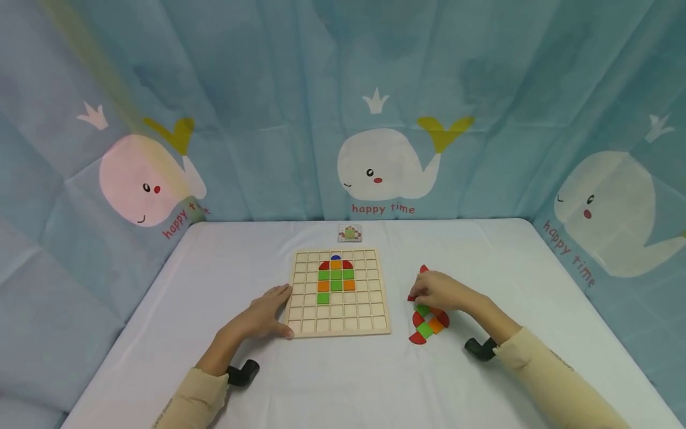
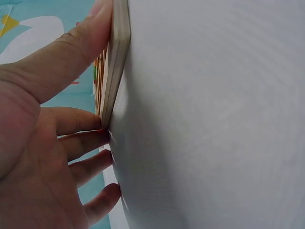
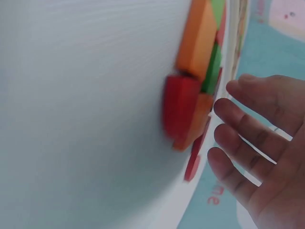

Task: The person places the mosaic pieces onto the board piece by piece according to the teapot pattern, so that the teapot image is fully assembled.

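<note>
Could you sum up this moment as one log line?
left hand: touching grid board | right hand: at loose pieces | grid board: partly filled

the white table has rounded far corners. near its middle a square board lies flat; a small card sits just beyond the board's far edge, and to the right, apart from the board, red, green and orange pieces lie in a loose cluster, several touching

I am in what seems a curtained-off play corner, with light-blue fabric curtains bearing white whales and red "happy time" lettering around a white-covered table holding a square pale-wood grid board.
</note>
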The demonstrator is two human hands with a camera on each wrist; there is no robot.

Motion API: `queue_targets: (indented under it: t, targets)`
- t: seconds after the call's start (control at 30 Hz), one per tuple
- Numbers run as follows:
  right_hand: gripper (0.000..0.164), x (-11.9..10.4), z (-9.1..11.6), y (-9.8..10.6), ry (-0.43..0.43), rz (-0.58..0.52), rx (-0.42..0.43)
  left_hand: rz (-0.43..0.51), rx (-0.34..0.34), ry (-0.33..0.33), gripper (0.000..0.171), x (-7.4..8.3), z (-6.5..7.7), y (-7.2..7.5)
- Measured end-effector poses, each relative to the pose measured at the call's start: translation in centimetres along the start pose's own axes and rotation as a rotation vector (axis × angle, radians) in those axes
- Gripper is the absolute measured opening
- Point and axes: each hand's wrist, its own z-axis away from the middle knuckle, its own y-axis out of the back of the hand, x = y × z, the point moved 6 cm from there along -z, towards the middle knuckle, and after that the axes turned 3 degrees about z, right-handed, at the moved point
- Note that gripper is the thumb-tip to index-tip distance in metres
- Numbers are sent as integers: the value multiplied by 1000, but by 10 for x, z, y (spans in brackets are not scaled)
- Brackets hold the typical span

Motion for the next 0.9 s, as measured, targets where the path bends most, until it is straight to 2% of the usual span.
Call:
queue_targets:
  t: [0.23,0.43,0.67,0.9]
  targets:
    - [9,12,10,0,-99,64,-12,-9,-3,-16,112,3,1,4]
    - [11,16,14,2,-113,45,-6,-7,2,-21,112,3,1,4]
    - [8,23,18,5,-132,79,54,-3,3,-10,113,3,2,2]
    - [8,31,20,4,-200,46,61,-6,8,-14,113,3,2,1]
